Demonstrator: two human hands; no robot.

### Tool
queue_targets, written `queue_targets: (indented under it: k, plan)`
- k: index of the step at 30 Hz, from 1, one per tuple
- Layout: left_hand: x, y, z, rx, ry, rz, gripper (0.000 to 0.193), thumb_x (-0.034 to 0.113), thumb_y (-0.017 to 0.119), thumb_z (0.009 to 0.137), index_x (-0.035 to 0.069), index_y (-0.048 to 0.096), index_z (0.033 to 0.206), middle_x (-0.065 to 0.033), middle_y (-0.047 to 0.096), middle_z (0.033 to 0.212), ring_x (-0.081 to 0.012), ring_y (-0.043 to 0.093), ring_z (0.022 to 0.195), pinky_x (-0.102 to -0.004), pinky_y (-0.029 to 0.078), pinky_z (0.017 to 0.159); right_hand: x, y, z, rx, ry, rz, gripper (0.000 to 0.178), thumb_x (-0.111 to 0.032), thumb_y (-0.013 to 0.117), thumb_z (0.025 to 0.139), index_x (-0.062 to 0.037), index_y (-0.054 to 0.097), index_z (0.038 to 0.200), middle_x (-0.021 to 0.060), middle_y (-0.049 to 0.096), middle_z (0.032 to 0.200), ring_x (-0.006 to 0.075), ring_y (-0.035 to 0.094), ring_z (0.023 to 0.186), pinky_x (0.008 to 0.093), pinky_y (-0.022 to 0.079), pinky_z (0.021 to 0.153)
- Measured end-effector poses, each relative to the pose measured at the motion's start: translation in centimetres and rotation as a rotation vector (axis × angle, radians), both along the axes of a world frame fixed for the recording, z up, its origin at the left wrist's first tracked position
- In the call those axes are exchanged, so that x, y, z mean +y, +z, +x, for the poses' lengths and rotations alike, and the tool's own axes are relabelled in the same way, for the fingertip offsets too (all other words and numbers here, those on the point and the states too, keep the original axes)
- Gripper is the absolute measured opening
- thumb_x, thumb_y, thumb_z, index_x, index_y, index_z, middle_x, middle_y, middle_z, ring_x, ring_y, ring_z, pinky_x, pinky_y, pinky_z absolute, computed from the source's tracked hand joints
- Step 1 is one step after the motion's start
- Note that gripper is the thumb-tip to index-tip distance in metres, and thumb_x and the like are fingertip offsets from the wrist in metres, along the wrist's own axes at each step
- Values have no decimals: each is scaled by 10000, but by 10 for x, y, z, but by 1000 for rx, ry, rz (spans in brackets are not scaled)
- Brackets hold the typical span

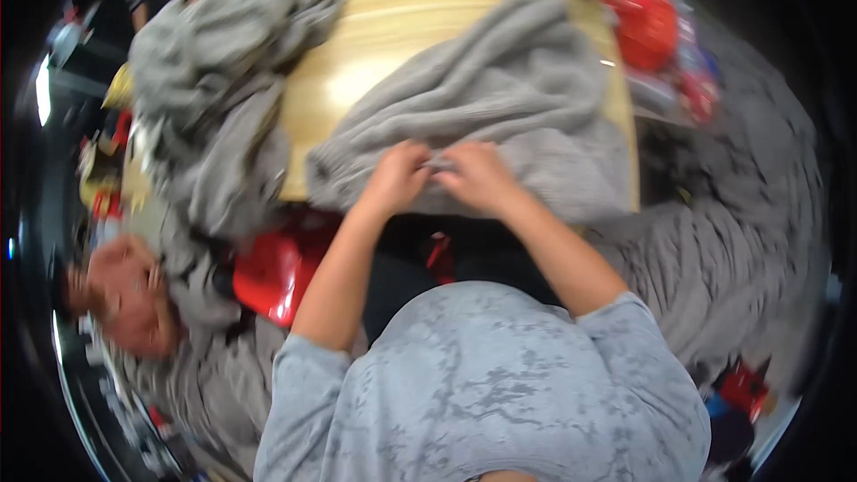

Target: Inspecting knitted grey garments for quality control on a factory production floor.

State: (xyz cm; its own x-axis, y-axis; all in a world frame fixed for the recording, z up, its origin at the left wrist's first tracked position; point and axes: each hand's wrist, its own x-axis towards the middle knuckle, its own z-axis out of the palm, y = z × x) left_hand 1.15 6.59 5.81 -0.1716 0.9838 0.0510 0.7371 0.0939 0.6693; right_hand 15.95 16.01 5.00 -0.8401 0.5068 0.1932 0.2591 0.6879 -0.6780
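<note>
A grey plush fabric piece (509, 80) lies in folds over the near right part of the wooden table (402, 0), its near edge at the table's front edge. My left hand (399, 177) is closed on that edge, fingers curled into the cloth. Close beside it, my right hand (478, 177) pinches the same edge, and a small bunched bit of fabric shows between the two hands. The fingertips are partly hidden and a little blurred.
Another heap of grey plush fabric (214, 54) hangs over the table's left side. A red stool (281, 268) stands below it. Red plastic bags (643, 22) sit beyond the right edge. Large grey fabric piles (714, 277) lie at right. Co-workers (129, 295) are at left.
</note>
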Motion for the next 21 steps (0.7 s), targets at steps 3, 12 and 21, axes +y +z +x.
queue_targets:
  k: [3, 12, 21]
  plan:
    - [-10, -15, -8, -46, 56, -64, 100, 40, 620, 686, 15, 569, 768, -104, 534, 669, -235, 530, 628, -337, 421, 564, -8, -31, -17, 87, -32, -151, 277, -335, 596, 633, -61, 631, 660, 176, 597, 674, 353, 588, 701, 487, 429, 698]
    - [-10, -13, -10, -630, 122, -271, 24, 1, 551, 798, 1, 575, 793, -26, 590, 669, -81, 550, 583, -206, 442, 548, -13, -39, -15, 74, -73, -95, 144, -195, 610, 611, -69, 615, 680, 120, 607, 696, 288, 580, 749, 393, 383, 738]
    - [-2, -14, -5, -721, 167, -380, 52, 34, 502, 840, 21, 547, 816, 7, 529, 667, -62, 467, 543, -210, 391, 507, -10, -44, -14, 95, -61, -15, 135, -194, 638, 610, -70, 607, 656, 130, 598, 677, 293, 571, 724, 386, 370, 739]
